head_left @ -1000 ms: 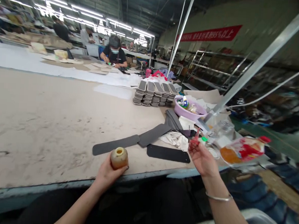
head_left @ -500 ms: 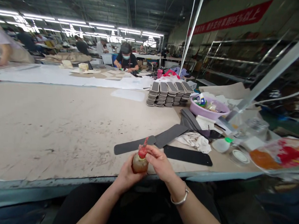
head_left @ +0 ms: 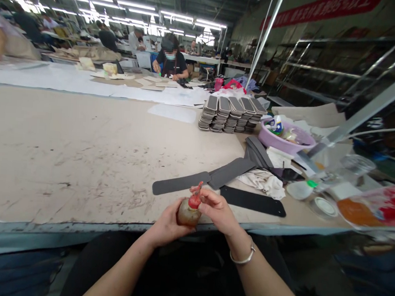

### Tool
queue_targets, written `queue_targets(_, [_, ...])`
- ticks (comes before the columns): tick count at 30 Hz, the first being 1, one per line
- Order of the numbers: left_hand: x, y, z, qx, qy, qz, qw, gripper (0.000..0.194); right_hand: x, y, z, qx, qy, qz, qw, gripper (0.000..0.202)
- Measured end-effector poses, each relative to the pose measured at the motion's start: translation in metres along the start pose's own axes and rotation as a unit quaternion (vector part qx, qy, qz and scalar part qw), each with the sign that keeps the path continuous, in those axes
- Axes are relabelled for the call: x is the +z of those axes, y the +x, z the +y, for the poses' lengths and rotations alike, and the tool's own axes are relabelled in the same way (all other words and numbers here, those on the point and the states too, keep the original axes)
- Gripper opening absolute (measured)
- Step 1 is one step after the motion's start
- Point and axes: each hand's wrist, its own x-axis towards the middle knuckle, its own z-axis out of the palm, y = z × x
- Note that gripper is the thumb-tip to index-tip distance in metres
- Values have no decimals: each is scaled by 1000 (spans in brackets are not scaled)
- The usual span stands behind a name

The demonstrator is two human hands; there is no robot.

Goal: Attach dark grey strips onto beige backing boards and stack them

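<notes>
seating the red nozzle cap on the little bottle

holding a small amber bottle [head_left: 188, 213] at the near edge of the table [head_left: 82, 158], the left hand [head_left: 165, 227] wraps its fingers around the lower body from the left. the right hand [head_left: 216, 209] pinches the red nozzle cap [head_left: 195, 199] that sits on the bottle's neck, thumb and fingers closed about its base, the thin tip pointing up and slightly tilted. whether the cap is fully threaded cannot be told from this view.

doing this well seems to call for a firm, steady left grip low on the bottle, keeping it upright so nothing seeps at the neck, while the right fingers turn the cap squarely on its thread rather than at a slant. a crooked start would likely jam or leak. gripping the cap at its wide base, not the thin tip, should give better purchase.

just beyond the hands lie dark strips [head_left: 181, 183], a crumpled white cloth [head_left: 262, 182] and, further right, a lilac basin [head_left: 286, 143]. stacks of grey pieces [head_left: 230, 114] stand further back. another person [head_left: 169, 62] works at a far table, well apart.
</notes>
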Motion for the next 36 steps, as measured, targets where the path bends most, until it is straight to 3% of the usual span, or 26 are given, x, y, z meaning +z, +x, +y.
queue_targets(5, [-4, -3, 2, -10, -4, -42, 999, 65, -3, -5, -2, 14, -4, -15, 1000, 29])
queue_targets(9, [-4, -7, 1, -23, -18, -69, 997, 63, -2, -7, -6, -23, -51, -13, 998, 25])
queue_targets(15, [0, -11, 3, -18, 28, -17, 999, 50, 3, -10, -11, -111, -189, 10, 976, 23])
queue_targets(19, [-2, -11, 11, -12, 46, -15, 999, 50, 7, -14, -9, -89, -143, 20, 985, 33])
queue_targets(22, [-8, -12, 16, -10, 49, -84, 995, 58, 7, -17, -8, -14, 10, -11, 1000, 72])
queue_targets(24, [-10, -14, 17, -7, 38, -139, 990, 64, 7, -17, -11, 18, 80, -65, 994, 87])
queue_targets(28, [-8, -18, 15, -1, 13, -220, 975, 66, 5, -17, -18, 55, 126, -194, 971, 88])
queue_targets(32, [0, -19, 13, -5, -76, -302, 950, 70, 3, -18, -24, 61, 171, -229, 956, 87])
queue_targets(36, [6, -18, 7, -3, -123, -326, 937, 68, 4, -17, -29, 58, 143, -244, 958, 71])
